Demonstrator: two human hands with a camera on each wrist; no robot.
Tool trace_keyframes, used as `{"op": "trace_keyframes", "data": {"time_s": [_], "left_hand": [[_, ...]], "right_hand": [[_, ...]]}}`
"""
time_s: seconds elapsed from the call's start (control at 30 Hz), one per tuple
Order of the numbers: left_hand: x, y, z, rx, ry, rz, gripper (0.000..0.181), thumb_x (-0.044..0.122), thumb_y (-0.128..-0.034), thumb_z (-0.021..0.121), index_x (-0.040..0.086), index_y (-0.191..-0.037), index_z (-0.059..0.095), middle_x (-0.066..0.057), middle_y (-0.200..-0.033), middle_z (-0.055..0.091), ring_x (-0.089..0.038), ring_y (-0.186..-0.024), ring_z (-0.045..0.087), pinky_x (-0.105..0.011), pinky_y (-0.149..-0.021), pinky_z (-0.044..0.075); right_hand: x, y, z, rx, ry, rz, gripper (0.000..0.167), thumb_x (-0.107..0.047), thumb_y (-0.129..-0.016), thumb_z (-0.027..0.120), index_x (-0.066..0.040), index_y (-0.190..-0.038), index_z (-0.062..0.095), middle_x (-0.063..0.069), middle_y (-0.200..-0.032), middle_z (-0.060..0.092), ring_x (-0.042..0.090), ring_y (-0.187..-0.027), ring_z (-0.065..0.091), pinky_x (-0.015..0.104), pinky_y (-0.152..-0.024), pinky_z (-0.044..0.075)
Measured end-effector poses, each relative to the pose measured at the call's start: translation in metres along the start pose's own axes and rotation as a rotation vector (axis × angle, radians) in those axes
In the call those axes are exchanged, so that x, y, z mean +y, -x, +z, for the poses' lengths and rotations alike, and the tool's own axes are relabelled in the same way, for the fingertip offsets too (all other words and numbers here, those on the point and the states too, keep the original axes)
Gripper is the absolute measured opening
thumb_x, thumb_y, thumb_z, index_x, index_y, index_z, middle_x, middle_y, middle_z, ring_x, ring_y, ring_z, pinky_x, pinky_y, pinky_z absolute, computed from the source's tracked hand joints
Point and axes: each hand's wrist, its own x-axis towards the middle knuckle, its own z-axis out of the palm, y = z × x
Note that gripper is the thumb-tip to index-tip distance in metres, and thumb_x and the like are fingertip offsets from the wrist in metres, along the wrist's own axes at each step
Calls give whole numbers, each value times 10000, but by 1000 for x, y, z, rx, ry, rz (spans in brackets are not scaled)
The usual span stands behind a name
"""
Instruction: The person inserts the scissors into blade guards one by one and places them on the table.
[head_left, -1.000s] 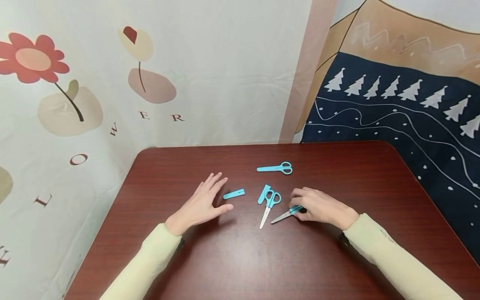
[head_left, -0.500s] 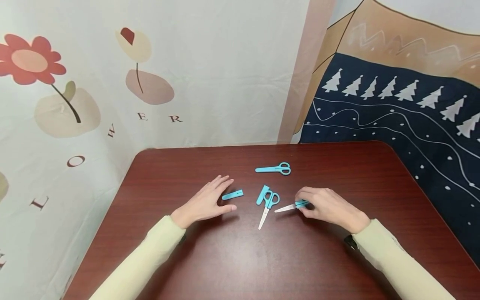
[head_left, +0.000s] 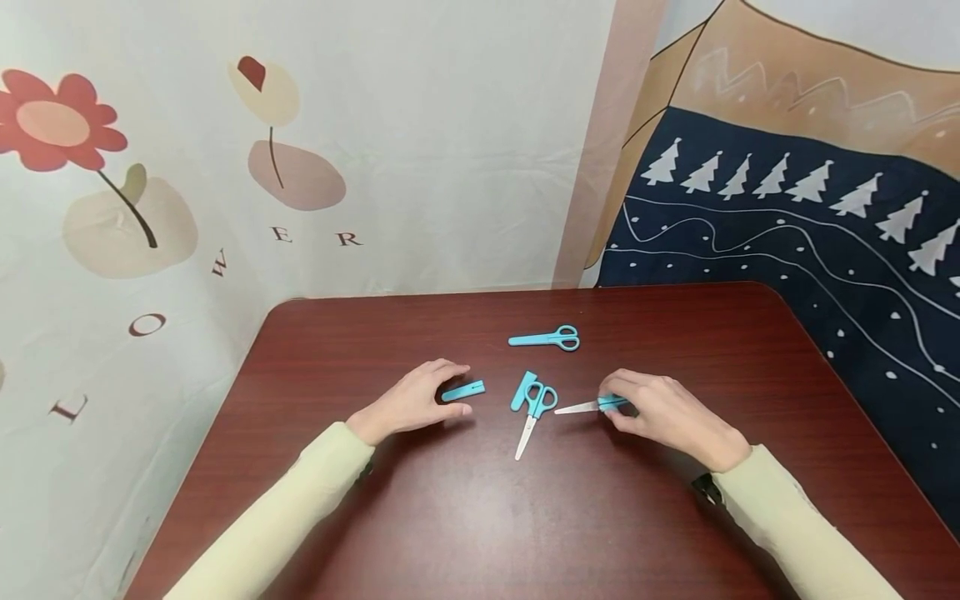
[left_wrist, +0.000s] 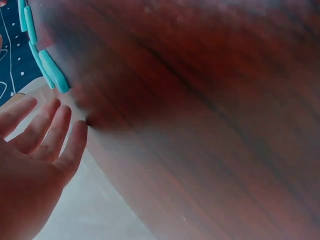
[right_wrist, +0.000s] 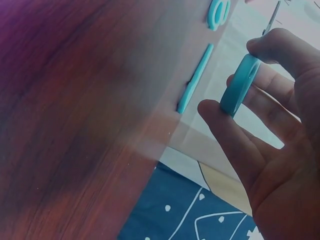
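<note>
My right hand (head_left: 667, 417) holds blue-handled scissors (head_left: 611, 402) by the handles, pinched between thumb and fingers. Their bare blade points left, tip free. In the right wrist view the blue handle (right_wrist: 239, 87) shows between the fingers. My left hand (head_left: 408, 404) reaches in from the left, thumb and fingers spread apart on either side of a loose blue blade cover (head_left: 462, 391); no contact is plain. Between the hands, unsheathed scissors (head_left: 528, 429) lie with blades toward me, beside a second cover (head_left: 521, 392). Farther back lie scissors in their cover (head_left: 532, 340).
Everything lies on a dark red-brown table (head_left: 480, 517) with rounded far corners. A pale flower-print cloth (head_left: 450, 167) hangs behind it, and a navy cloth with white trees (head_left: 787, 225) stands at the right.
My right hand has moved slightly right, and the held blade has swung from slanting toward me to nearly level. My left hand has shifted right, its fingers drawing in around the loose cover.
</note>
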Motion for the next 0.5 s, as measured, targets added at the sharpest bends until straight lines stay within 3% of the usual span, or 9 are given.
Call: {"op": "trace_keyframes", "data": {"time_s": [0.23,0.5], "left_hand": [[-6,-6,3,-13,55,44,612,395,-907,805,43,-1381,641,-57,-1224,654,-195,-1047,632,-384,-912,524],[-9,-10,4,-40,45,28,503,311,-898,832,58,-1314,703,-15,-1110,639,-146,-947,618,-305,-831,521]], "right_hand": [[1,2,1,10,-15,-3,252,-153,-873,827,-176,-1088,698,-126,-1003,601,80,-790,591,233,-702,540],[1,2,2,9,-33,3,239,-151,-880,820,-180,-1083,699,-130,-1000,600,53,-786,571,226,-702,534]]}}
